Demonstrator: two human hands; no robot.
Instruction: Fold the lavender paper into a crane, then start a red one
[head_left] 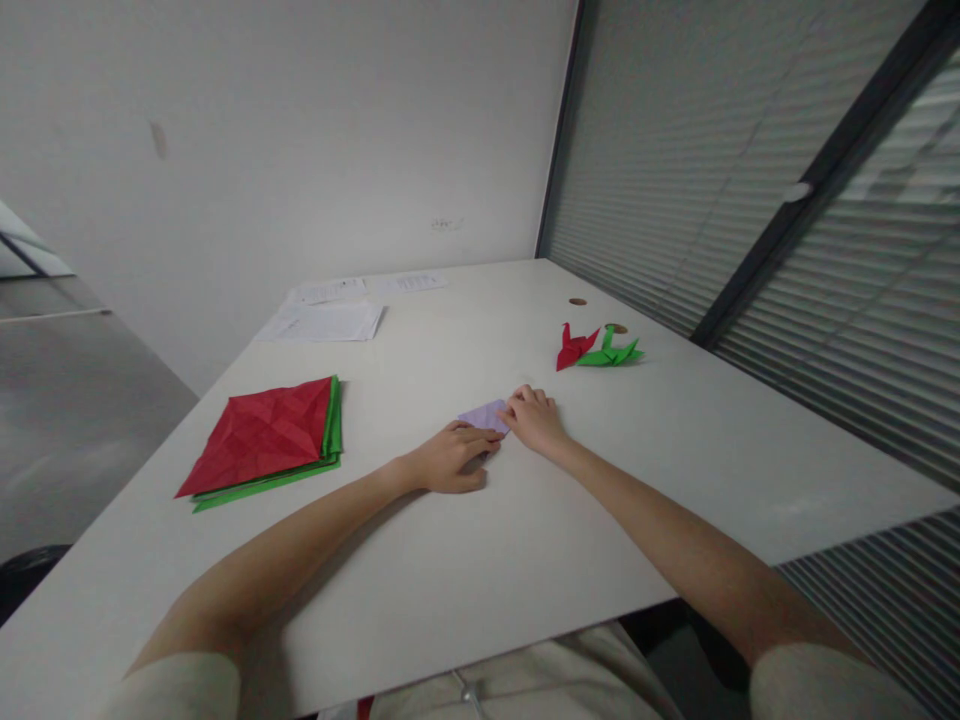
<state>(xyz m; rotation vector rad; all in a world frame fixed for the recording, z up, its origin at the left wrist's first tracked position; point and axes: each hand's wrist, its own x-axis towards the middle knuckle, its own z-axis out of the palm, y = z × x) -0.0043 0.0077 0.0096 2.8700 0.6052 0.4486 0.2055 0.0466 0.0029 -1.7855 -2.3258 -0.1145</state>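
Note:
A small folded piece of lilac paper [484, 414] lies flat on the white table [525, 540], a little past its middle. My left hand [452, 459] rests on the near left edge of the paper, fingers curled and pressed down on it. Touching the paper's right corner is my right hand [535, 419], its fingers bent and pinched against the fold. Both forearms reach in from the near edge of the table.
A stack of creased red and green paper sheets [266, 436] lies at the left. A red folded figure [574, 346] and a green one [613, 352] sit at the far right. White printed sheets [326, 320] lie at the back. Blinds run along the right.

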